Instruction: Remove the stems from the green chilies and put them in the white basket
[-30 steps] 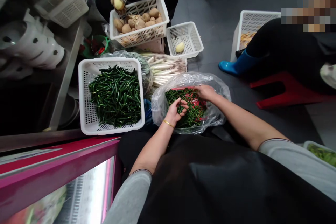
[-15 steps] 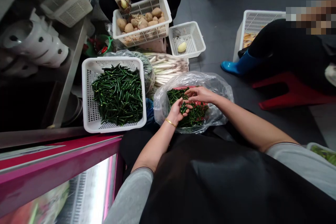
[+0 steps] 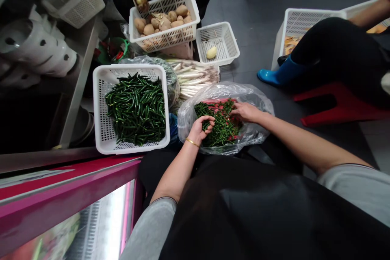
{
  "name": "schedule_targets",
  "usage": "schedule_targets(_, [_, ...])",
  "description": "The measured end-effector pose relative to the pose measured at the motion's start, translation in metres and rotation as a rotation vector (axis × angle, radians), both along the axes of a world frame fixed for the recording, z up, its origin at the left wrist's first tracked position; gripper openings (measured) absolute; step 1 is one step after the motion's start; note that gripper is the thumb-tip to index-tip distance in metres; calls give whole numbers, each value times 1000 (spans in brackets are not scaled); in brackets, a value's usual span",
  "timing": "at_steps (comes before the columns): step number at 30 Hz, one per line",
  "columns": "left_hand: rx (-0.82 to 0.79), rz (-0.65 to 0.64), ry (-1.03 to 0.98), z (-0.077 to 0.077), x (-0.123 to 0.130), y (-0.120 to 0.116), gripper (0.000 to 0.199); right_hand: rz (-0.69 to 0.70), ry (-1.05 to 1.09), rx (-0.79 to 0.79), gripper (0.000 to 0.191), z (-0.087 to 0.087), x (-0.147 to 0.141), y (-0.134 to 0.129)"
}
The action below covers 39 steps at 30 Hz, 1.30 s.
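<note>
Thin dark-green stalk-like pieces (image 3: 224, 130) lie inside a crinkled clear plastic bag (image 3: 258, 96), twelve o'clock. Left hand (image 3: 201, 130), bag's nine o'clock: fingers half-curled; right hand (image 3: 246, 112), three o'clock: fingers bent; grasp unclear. Picking lightly seems best.

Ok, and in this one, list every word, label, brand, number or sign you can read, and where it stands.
No text can be read.
Clear plastic bag: no lettering visible.
Pale strip on the pink-framed cabinet: too blurred to tell whether it carries print.
</note>
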<state>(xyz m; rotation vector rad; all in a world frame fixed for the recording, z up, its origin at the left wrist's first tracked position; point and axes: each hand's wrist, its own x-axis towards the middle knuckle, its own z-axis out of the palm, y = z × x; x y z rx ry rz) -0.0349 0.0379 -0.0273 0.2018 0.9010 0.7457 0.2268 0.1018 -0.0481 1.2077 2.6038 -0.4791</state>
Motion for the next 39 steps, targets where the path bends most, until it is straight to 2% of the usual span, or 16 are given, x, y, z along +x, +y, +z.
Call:
schedule_targets(3, [18,8,20,0,1,3,17,-163,-76,12,35,10,15,6])
schedule_targets(6, [63,4,45,3,1,3,19,-353,-107,35,36,9,-10,21])
schedule_targets(8, [71,1,63,6,-1,2,22,-411,-145,11,35,3,-34,30])
schedule_targets(10, [63,6,84,8,-2,1,21,-426,-171,-7,34,-2,-49,35])
schedule_targets(13, [27,14,106,7,-3,1,16,-417,-101,-27,27,0,-47,37])
schedule_targets(15, [-14,9,100,5,2,2,17,-439,15,-37,23,12,-37,32])
schedule_targets(17, [-46,-15,71,3,10,3,26,-453,199,-65,28,28,-32,23])
schedule_targets(20, [-61,-82,-10,2,22,4,42,-361,404,-149,32,45,-34,6])
schedule_targets(22, [-52,-97,-50,2,24,3,42,-309,283,-129,30,43,-37,-2])
schedule_targets(25, [-33,-55,-43,3,16,-1,32,-277,-99,-58,31,24,-33,-5])
schedule_targets(28, [-9,-30,-3,2,6,-6,25,-235,-206,-62,31,12,-26,0])
schedule_targets(31, [70,-21,98,4,9,-9,26,-319,-79,-58,27,22,-29,3])
schedule_targets(35, [203,82,236,9,31,-9,34,-417,339,-121,21,52,-51,-10])
schedule_targets(37, [234,170,241,11,38,-8,33,-390,533,-212,25,58,-63,-16])
schedule_targets(39, [228,251,205,12,34,-6,31,-386,636,-365,32,54,-71,-14])
